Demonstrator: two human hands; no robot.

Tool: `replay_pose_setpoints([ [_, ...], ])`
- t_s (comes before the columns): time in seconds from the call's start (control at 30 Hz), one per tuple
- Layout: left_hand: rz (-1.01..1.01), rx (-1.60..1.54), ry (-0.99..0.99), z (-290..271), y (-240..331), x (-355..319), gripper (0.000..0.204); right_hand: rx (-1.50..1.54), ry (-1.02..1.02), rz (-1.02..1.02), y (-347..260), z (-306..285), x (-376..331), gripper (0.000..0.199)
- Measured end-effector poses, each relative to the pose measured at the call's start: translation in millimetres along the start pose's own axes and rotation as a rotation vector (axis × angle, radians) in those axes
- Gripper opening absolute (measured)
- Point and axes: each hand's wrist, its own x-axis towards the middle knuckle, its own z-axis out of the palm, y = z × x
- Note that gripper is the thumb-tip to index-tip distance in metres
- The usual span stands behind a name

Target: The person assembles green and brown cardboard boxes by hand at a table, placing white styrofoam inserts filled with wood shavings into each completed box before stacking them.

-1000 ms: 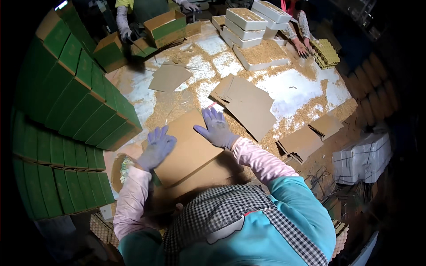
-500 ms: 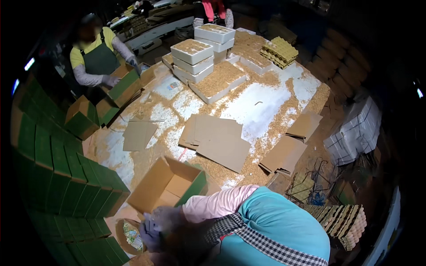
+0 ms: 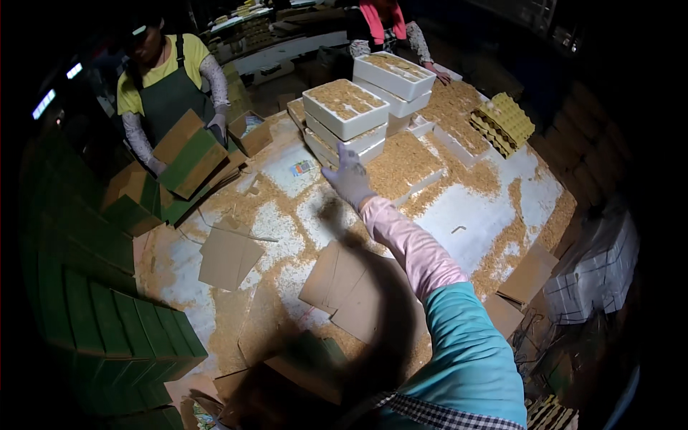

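Observation:
My right hand [image 3: 349,178], in a grey glove, reaches far across the table with its fingers apart and nothing in them. Its fingertips are at the lower edge of a stack of white foam boxes [image 3: 347,109] filled with sawdust-like crumbs; I cannot tell whether they touch. Below my outstretched arm, flat brown cardboard sheets [image 3: 365,290] lie on the table [image 3: 276,222]. A green and brown carton [image 3: 315,352] stands near me, mostly in deep shadow. My left hand does not show.
At the far left a co-worker handles a green and brown carton [image 3: 192,154]. Another person's hand [image 3: 437,72] rests beyond the boxes. Yellow egg trays [image 3: 503,123] stand at the far right, a wrapped white bale [image 3: 591,265] at the right. Stacked green cartons [image 3: 118,326] line the left.
My right hand has swung from beside the near carton forward to the foam boxes. The near carton has fallen into shadow, and the view has shifted. The left co-worker's carton is tilted differently.

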Motion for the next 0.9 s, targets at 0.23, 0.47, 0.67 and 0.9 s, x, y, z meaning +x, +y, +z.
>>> replay_pose_setpoints([
  [0.23, -0.099, -0.005, -0.049, 0.8, 29.9, -2.9, 0.069, -0.226, 0.209, 0.184, 12.6, 19.2, 125.3, 0.066],
  [0.47, -0.197, 0.055, -0.027, 5.7, 15.3, -11.8, 0.07, 0.026, 0.346, 0.111, 45.4, -5.0, 84.4, 0.06],
  [0.67, -0.071, 0.056, -0.097, 30.8, 43.8, 26.9, 0.065, 0.574, 0.26, 0.423, 104.4, -18.4, 139.5, 0.105],
  [0.9, -0.006, 0.048, -0.1, 32.7, 38.9, 30.1, 0.059, 1.264, 0.043, 0.17, 74.8, -12.4, -28.3, 0.084],
])
